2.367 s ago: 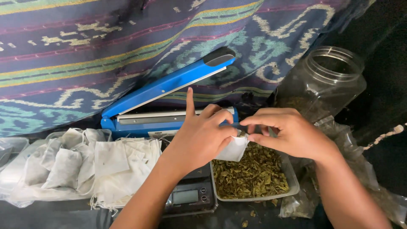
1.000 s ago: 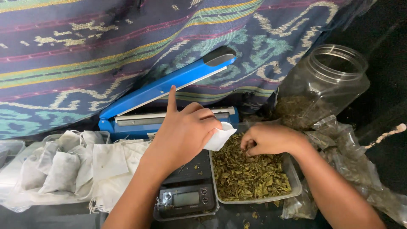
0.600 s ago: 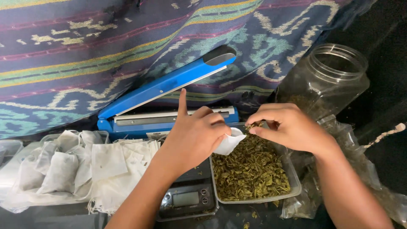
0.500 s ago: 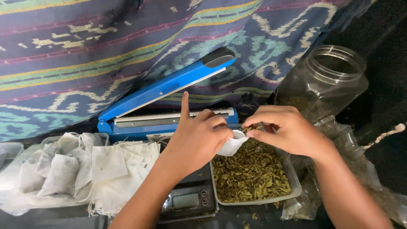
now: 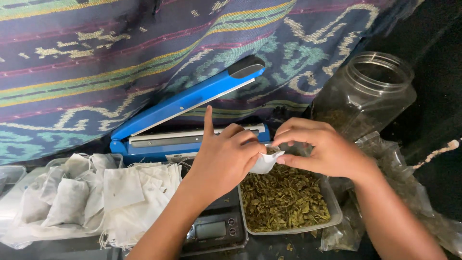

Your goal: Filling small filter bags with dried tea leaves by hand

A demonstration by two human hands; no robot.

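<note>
1. Cloth: big striped woven cloth hangs behind everything, same as in the earlier frames.
2. Sealer: blue heat sealer at the back of the worktop, arm up and open; hasn't moved.
3. Jar: clear plastic jar, lid off, to the right rear, a few dried bits at the bottom; unmoved.
4. Bag pile: heap of small white mesh bags on the left, untouched.
5. Tray: clear tray of dried green leaves sits just right of the scale.
6. Right hand: approx 1 s ago it was down in the leaves; now it's lifted and back at the bag mouth, thumb and forefinger pinched together. Prob. holding a pinch of leaves, but the fingers hide it, can't tell for sure.
7. Left hand: fingers curled around the small bag, forefinger sticking straight up; it has stayed above the tray's near-left corner w/ little shift.
8. Small bag: white bag held open over the tray, between both hands, touching both. The scoop-and-return reads as another pinch going in, so filling looks mid-way, not sealed yet.
</note>
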